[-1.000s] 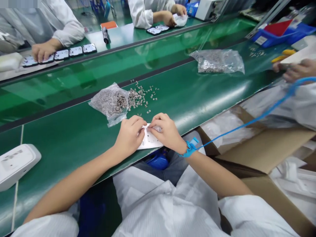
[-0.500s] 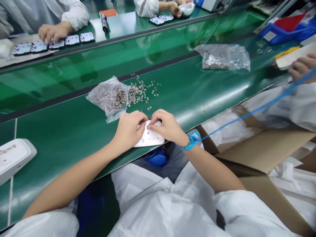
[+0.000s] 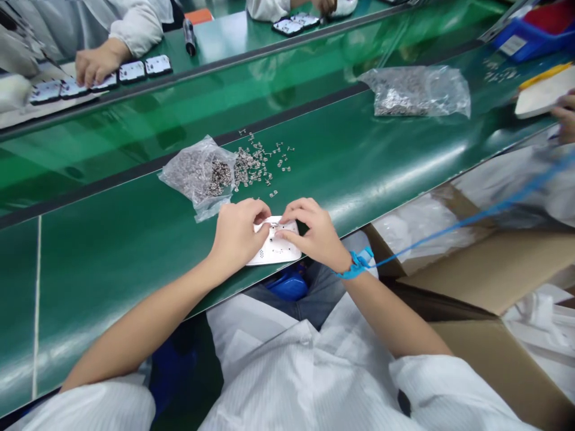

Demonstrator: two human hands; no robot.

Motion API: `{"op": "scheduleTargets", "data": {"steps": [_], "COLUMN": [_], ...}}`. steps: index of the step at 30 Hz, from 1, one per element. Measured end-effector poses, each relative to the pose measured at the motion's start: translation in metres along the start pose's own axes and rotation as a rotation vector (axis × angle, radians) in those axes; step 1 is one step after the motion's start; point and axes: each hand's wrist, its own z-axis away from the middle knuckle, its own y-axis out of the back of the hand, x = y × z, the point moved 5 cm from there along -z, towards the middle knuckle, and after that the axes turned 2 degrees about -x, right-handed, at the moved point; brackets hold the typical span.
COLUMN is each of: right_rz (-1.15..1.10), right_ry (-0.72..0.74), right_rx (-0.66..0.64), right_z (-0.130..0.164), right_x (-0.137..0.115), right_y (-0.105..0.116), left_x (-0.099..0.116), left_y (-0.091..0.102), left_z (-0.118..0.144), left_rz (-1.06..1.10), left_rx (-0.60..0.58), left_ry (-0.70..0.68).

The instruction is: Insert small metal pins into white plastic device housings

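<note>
At the centre of the frame, the left hand and right hand both rest on a white plastic cover lying flat at the near edge of the green belt. The left hand's fingers curl down on the cover's left end, pinning it; the right hand's thumb and forefinger pinch together over its upper edge, though whether a part sits between them is too small to tell. Just above lie loose small metal clips, spilling from an open plastic bag. Seating a clip well likely means keeping the cover pressed flat and pushing straight down. A blue wrist strap circles the right wrist.
</note>
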Motion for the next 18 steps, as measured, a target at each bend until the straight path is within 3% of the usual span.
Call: {"op": "scheduleTargets", "data": {"steps": [5, 18], "right_rz": [0.129, 0.148], "right_ry": [0.056, 0.059], "right_rx": [0.035, 0.0], "right_z": [0.025, 0.027], "right_x": [-0.008, -0.006], "right_y": [-0.007, -0.011], "left_x": [0.002, 0.001], "left_y": [0.001, 0.001], "left_z": [-0.003, -0.008], "left_rz": [-0.012, 0.066], "left_rx": [-0.007, -0.035], "left_ry": [0.025, 0.136]}}
